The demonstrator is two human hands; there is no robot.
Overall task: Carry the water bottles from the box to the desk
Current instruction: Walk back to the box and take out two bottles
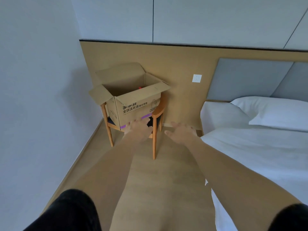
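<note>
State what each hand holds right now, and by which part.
Nothing is held. The left hand and right hand are both open and empty, stretched out toward the cardboard box on the chair.

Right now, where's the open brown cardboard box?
In the head view, the open brown cardboard box sits on the wooden chair in the corner, left of the white bed, just beyond the outstretched left hand.
</note>
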